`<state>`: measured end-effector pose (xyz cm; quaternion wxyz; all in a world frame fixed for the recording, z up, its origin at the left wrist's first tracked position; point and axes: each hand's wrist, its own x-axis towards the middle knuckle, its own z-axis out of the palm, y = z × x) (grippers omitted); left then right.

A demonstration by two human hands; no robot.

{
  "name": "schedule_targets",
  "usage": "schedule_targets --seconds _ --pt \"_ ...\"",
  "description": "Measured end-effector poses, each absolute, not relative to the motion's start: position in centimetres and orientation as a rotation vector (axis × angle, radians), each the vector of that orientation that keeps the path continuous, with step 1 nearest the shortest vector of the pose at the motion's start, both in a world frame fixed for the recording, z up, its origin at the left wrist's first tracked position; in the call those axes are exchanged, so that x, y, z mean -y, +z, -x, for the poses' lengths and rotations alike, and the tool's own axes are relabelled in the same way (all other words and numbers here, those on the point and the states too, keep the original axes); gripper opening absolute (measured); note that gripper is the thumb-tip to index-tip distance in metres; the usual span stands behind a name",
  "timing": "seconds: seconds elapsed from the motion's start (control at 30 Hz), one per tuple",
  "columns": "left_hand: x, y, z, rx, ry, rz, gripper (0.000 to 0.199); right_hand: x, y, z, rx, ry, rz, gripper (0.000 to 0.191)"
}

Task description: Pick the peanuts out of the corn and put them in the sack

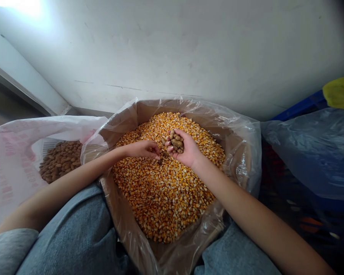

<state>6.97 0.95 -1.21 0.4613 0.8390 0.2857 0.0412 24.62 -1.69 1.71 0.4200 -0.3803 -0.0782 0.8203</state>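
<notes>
Yellow and orange corn kernels [166,198] fill a cardboard box lined with a clear plastic bag [240,152], between my knees. Over the middle of the corn, my right hand [183,147] is turned palm up, its fingers curled round several unshelled peanuts [177,141]. Just to its left is my left hand [146,149], low over the kernels, with fingertips bent together beside a small brown piece [159,162] on the corn. Whether those fingertips grip anything is too small to make out.
At the left, a white plastic bag with pink print [5,164] holds brown almond-like nuts [60,158]. A pale wall [172,49] rises behind the box. Clear plastic [315,149], a blue crate edge [301,105] and a yellow item [341,93] are at the right.
</notes>
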Motion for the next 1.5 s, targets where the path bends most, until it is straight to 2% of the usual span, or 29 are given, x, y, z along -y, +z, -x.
schedule_targets --seconds 0.1,0.2,0.37,0.5,0.6,0.73,0.87,1.0,1.13,1.23,1.33,1.5 --pt "-0.7 -0.9 -7.2 -0.718 0.277 -1.600 0.021 1.7 1.7 -24.6 0.202 2.053 0.956 0.016" --pt "-0.1 -1.4 -7.8 -0.783 0.288 -1.458 0.020 1.7 1.7 -24.6 0.198 2.055 0.954 0.016" --pt "0.7 -2.8 -8.6 -0.994 0.077 -2.201 0.028 1.7 1.7 -24.6 0.195 2.065 0.942 0.017" --pt "0.7 -2.9 -8.7 -0.877 -0.056 -2.452 0.018 1.7 1.7 -24.6 0.198 2.070 0.944 0.017" --pt "0.2 -2.8 -8.5 -0.907 0.124 -2.116 0.022 1.7 1.8 -24.7 0.196 2.069 0.943 0.017" --pt "-0.6 -2.3 -8.0 -0.897 0.490 -1.271 0.027 1.8 1.9 -24.7 0.206 2.062 0.949 0.017" --pt "-1.3 -1.9 -7.5 -0.797 0.531 -0.949 0.028 1.8 1.9 -24.6 0.210 2.051 0.967 0.018" --pt "-1.4 -1.9 -6.9 -0.988 0.501 -1.547 0.037 1.7 1.9 -24.6 0.205 2.061 0.943 0.017" --pt "-1.3 -2.3 -6.3 -0.950 0.141 -2.396 0.027 1.7 1.9 -24.6 0.204 2.069 0.929 0.017" --pt "-1.0 -2.6 -6.3 -0.876 -0.044 -2.541 0.025 1.7 1.9 -24.6 0.202 2.070 0.932 0.017" --pt "-0.9 -2.6 -6.9 -0.870 0.126 -2.258 0.024 1.7 1.8 -24.7 0.201 2.065 0.938 0.017" --pt "-0.8 -1.6 -7.9 -0.888 0.593 -1.121 0.018 1.6 1.7 -24.8 0.213 2.052 0.940 0.016"
